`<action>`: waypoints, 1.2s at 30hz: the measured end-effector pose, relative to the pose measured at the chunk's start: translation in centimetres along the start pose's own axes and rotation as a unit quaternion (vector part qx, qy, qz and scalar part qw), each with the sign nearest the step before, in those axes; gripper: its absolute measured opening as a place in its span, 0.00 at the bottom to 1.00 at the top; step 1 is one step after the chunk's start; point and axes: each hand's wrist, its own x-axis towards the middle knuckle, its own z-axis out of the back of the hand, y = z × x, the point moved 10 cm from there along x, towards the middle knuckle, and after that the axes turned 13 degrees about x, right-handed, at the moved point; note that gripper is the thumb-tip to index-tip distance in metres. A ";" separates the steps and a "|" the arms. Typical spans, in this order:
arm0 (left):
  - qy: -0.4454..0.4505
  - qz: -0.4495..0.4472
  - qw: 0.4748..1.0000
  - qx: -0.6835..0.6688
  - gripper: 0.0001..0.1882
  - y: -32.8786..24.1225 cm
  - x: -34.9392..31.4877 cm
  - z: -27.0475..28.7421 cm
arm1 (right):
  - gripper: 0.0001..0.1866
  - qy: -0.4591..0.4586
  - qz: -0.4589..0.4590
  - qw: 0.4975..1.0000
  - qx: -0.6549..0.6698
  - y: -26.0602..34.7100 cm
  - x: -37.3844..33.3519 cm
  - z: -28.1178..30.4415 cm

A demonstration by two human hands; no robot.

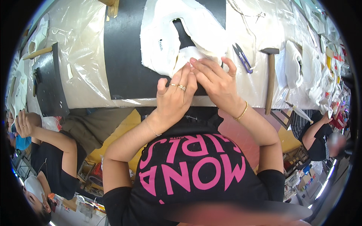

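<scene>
A white shoe upper [160,41] lies spread on a black mat [124,56], its dark slot-shaped opening toward the middle. At its near edge, my left hand [174,94] presses with fingers together, the thumb side hidden beneath. A ring shows on that hand. Close beside it, my right hand [217,81] bends its fingertips onto the same white edge, its little finger lifted away. The fingertips of both hands nearly meet there. What lies under them is partly hidden.
Right of the mat are purple thread snips [243,60] and a hammer [270,75]. More white uppers [294,64] lie beyond. At left, another hammer [39,52] rests on a second black mat [49,83]. Co-workers sit on both sides. Plastic sheeting [85,45] covers the table.
</scene>
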 end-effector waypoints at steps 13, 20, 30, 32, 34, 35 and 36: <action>0.077 -0.291 0.928 -0.221 0.10 3.8 10.3 1.9 | 0.17 -0.006 0.047 0.990 -0.135 3.0 0.3 0.3; 0.203 -0.360 0.908 -0.074 0.09 2.0 10.0 -1.8 | 0.21 0.047 0.049 0.995 -0.078 3.7 0.7 -1.4; 0.164 -0.210 0.944 0.194 0.13 7.0 17.7 -2.3 | 0.16 -0.079 -0.007 0.990 -0.113 -3.5 7.9 0.5; 0.181 -0.089 0.963 0.177 0.09 8.9 17.9 -4.3 | 0.15 -0.097 0.014 0.984 -0.148 -3.8 8.4 0.0; 0.196 -0.065 0.972 0.114 0.14 8.4 18.1 -6.2 | 0.14 -0.074 -0.005 0.985 -0.154 -4.5 8.2 -0.9; 0.215 -0.049 0.974 0.056 0.15 7.9 18.2 -7.1 | 0.15 -0.056 -0.006 0.988 -0.146 -4.7 8.0 -1.3; 0.231 -0.032 0.972 0.000 0.16 7.8 18.2 -7.7 | 0.16 -0.052 -0.010 0.988 -0.142 -4.8 7.9 -1.4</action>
